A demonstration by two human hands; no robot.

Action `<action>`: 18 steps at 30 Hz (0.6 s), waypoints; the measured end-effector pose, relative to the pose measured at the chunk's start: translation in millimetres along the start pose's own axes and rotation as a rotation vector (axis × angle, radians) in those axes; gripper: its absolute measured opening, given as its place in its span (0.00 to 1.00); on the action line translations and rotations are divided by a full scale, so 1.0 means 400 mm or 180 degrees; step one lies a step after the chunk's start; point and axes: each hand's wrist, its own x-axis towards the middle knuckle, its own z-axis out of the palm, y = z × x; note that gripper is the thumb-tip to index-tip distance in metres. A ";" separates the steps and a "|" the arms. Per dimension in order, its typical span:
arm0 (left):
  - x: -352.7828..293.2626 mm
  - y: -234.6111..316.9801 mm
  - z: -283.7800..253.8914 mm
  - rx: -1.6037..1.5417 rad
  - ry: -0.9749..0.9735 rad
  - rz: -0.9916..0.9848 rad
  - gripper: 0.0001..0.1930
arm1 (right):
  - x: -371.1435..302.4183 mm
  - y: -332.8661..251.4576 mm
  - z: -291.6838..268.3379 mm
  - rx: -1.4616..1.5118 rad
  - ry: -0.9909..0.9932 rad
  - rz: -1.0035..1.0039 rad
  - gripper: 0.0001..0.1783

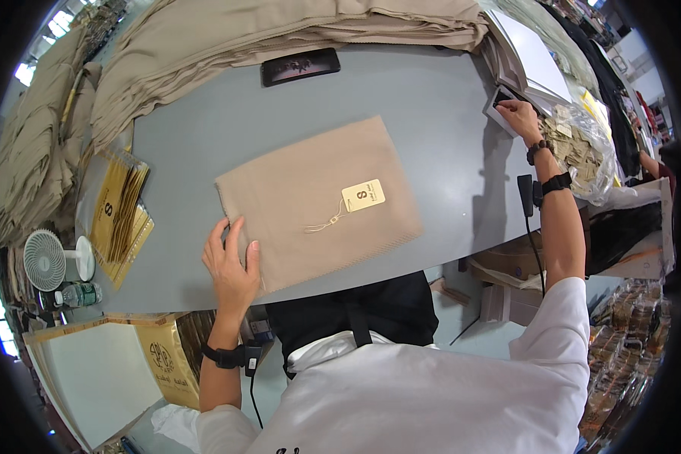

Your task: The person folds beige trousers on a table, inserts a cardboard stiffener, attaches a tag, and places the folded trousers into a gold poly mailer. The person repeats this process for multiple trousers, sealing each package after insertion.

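A folded beige cloth (310, 204) lies flat on the grey table, slightly turned. On its right part rests a cream hang tag (363, 195) with a thin looped string (327, 224). My left hand (233, 261) lies at the cloth's left front corner, fingers spread and fingertips on its edge. At the table's right side, my right hand (519, 118) reaches into a small white box (501, 106) with something dark inside. Its fingers are drawn together at the box; what they pinch, if anything, is too small to make out.
Beige fabric (295, 26) is piled along the far edge, with a phone (301, 66) before it. Yellow packets (117, 208), a small fan (45, 259) and a bottle (79, 294) sit left. A clear bag of tags (579, 151) and white boards (533, 60) stand right.
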 end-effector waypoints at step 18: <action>0.000 -0.005 0.005 -0.0036 0.0085 0.0033 0.25 | -0.004 -0.006 -0.006 -0.0032 -0.0063 0.0416 0.19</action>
